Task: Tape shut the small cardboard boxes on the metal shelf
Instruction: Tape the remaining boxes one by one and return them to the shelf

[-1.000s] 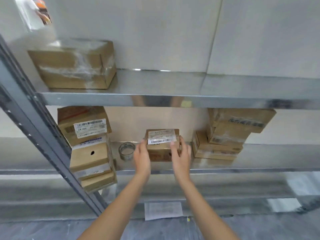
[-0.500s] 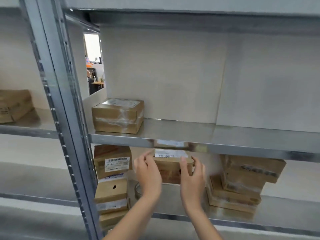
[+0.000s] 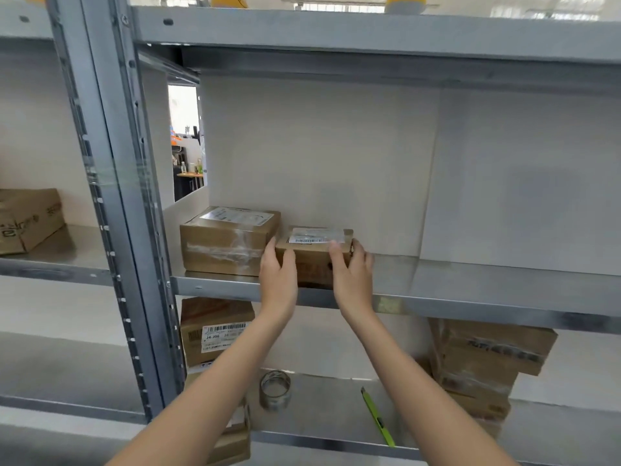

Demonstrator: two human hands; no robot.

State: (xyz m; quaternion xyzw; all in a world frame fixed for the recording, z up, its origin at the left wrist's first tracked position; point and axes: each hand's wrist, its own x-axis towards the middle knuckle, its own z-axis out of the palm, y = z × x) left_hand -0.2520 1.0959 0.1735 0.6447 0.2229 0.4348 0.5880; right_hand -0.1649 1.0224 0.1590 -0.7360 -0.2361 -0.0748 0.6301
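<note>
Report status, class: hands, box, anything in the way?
Left hand and right hand grip the small box, set on upper shelf. Taped box close on its left.

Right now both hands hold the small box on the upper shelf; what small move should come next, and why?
Probably let go and draw both hands back. The small box already rests on the shelf beside the larger taped box, with the left hand and right hand gripping its sides.

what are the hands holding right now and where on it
Both hands hold the small box by its ends: left hand on its left end, right hand on its right.
</note>
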